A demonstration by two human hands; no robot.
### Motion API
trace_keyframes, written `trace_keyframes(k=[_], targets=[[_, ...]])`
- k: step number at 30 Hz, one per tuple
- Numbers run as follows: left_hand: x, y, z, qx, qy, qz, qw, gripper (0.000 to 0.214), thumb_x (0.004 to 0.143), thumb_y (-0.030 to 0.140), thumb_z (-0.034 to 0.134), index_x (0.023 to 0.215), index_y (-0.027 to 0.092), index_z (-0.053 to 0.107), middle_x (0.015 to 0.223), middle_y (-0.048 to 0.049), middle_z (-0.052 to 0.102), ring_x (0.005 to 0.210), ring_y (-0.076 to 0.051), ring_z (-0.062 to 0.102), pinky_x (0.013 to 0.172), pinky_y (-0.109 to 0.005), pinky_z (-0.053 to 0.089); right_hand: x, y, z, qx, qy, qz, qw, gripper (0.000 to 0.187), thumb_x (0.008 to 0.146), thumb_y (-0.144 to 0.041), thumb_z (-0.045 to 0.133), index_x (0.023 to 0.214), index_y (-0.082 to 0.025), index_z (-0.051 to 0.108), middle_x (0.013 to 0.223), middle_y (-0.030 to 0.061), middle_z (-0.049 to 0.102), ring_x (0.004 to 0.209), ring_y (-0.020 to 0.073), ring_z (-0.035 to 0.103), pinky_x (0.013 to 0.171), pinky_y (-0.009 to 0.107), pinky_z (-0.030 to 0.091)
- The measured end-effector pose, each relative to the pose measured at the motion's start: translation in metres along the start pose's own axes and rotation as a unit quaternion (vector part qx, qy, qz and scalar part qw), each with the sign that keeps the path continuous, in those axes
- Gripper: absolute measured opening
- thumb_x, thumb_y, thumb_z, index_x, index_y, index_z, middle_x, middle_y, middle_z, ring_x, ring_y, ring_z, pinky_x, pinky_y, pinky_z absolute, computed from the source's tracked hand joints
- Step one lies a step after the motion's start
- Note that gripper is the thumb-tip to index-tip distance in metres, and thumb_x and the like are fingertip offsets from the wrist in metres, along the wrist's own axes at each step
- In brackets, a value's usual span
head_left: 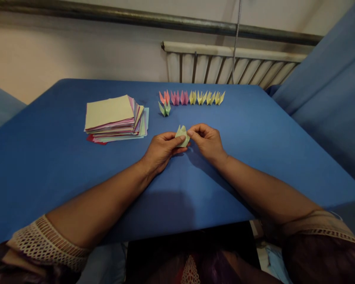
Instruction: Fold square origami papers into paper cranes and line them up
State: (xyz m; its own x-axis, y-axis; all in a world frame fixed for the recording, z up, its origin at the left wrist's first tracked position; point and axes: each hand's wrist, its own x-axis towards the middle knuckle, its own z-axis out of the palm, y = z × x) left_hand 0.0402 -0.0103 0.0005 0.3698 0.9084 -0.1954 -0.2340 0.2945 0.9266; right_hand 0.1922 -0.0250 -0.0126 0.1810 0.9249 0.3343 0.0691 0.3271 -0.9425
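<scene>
Pinching a pale green folded paper piece point(182, 136) between them, the left hand point(161, 149) and right hand point(208, 141) grip its opposite edges; it looks light, thin, easily creased.

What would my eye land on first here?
At the middle of the blue table, the left hand and right hand pinch a small folded green paper. Behind it stands a row of pink and yellow folded figures; left of that lies a stack of coloured paper.
</scene>
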Motion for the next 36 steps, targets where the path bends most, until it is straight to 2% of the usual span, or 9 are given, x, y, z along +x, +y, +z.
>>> trace_keyframes(k=[4,8,12,17,21,28,36], targets=[[0.0001,0.001,-0.0006,0.001,0.0,-0.008,1.0,0.028,0.063,0.031,0.087,0.079,0.012,0.074,0.08,-0.0048,0.072,0.076,-0.014,0.07,0.069,-0.023,0.058,-0.0001,0.0017,0.0027,0.046,-0.023,0.039,0.998,0.019,0.076,-0.037,0.069,0.071,-0.021,0.061,0.064,-0.0028,0.061,0.057,0.0115,0.056,0.06,0.028,0.049],[-0.0002,0.0011,-0.0003,0.018,0.001,-0.022,1.0,0.031,0.062,0.033,0.087,0.082,0.013,0.074,0.084,-0.0053,0.072,0.073,-0.014,0.068,0.064,-0.022,0.058,0.0009,0.0025,-0.0009,0.022,-0.009,0.008,1.0,0.017,0.075,-0.032,0.069,0.066,-0.021,0.06,0.065,-0.0032,0.058,0.057,0.0106,0.053,0.059,0.027,0.046],[0.0016,0.0011,-0.0018,0.061,0.008,-0.006,0.998,0.033,0.062,0.038,0.086,0.08,0.013,0.075,0.081,-0.0041,0.071,0.064,-0.01,0.063,0.057,-0.02,0.054,0.0016,0.0025,-0.0033,-0.026,0.007,-0.024,0.999,0.015,0.076,-0.03,0.068,0.067,-0.021,0.061,0.066,-0.0034,0.057,0.061,0.0103,0.05,0.062,0.027,0.043],[0.0034,0.0012,-0.0052,0.052,0.014,-0.006,0.999,0.033,0.062,0.04,0.086,0.076,0.013,0.073,0.079,-0.0041,0.07,0.066,-0.01,0.063,0.057,-0.019,0.052,0.0002,0.0027,0.0016,0.029,-0.022,0.027,0.999,0.023,0.078,-0.043,0.069,0.076,-0.021,0.062,0.07,-0.0022,0.062,0.064,0.0116,0.055,0.065,0.028,0.047],[0.0034,0.0006,-0.0062,0.054,0.014,-0.015,0.998,0.034,0.061,0.041,0.087,0.075,0.013,0.074,0.077,-0.0043,0.07,0.066,-0.011,0.063,0.058,-0.02,0.052,0.0006,0.0057,0.0026,0.026,-0.033,0.057,0.997,0.028,0.073,-0.046,0.073,0.07,-0.021,0.061,0.064,-0.0029,0.06,0.058,0.0114,0.053,0.06,0.027,0.045],[0.0024,0.0023,-0.0044,0.097,0.027,0.021,0.995,0.036,0.057,0.046,0.087,0.074,0.015,0.076,0.073,-0.0034,0.07,0.059,-0.01,0.058,0.057,-0.023,0.05,0.0013,0.0098,0.0018,0.004,0.004,0.043,0.999,0.024,0.073,-0.042,0.069,0.067,-0.021,0.059,0.06,-0.0043,0.055,0.058,0.0109,0.05,0.059,0.026,0.043],[0.0043,0.0028,-0.0073,0.079,0.031,0.026,0.996,0.037,0.059,0.046,0.087,0.071,0.014,0.074,0.071,-0.0036,0.069,0.061,-0.011,0.059,0.058,-0.023,0.049,-0.0002,0.0078,0.0051,0.06,-0.034,0.072,0.995,0.03,0.071,-0.049,0.072,0.074,-0.021,0.063,0.064,-0.0026,0.062,0.059,0.0117,0.055,0.059,0.027,0.047]])
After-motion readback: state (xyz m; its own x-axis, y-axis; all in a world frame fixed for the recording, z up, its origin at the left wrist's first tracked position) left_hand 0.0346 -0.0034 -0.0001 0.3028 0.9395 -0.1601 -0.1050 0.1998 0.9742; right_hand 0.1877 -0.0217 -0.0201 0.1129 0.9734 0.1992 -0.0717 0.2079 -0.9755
